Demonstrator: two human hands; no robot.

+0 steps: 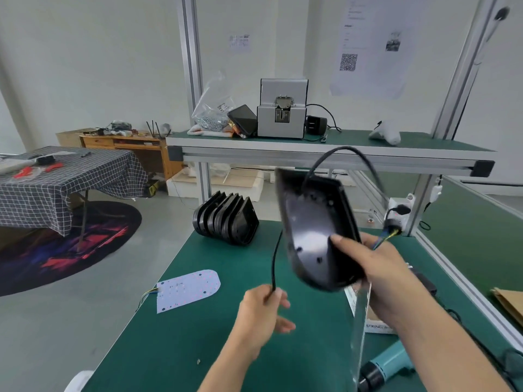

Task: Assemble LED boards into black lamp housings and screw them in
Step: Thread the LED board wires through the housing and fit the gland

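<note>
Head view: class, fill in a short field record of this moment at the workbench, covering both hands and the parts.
right hand: grips black lamp housing, raised above the bench
left hand: pinches black cable
LED board: flat on green mat, untouched
spare housings: stacked at mat's far end
screwdriver: lying near right forearm

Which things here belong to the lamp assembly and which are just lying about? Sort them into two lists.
For the job:
- black lamp housing, gripped by the right hand
- black cable, pinched by the left hand
- LED board
- stack of housings
- electric screwdriver
- screw feeder

Lying about:
- phone
- checked tablecloth
- round rug
</note>
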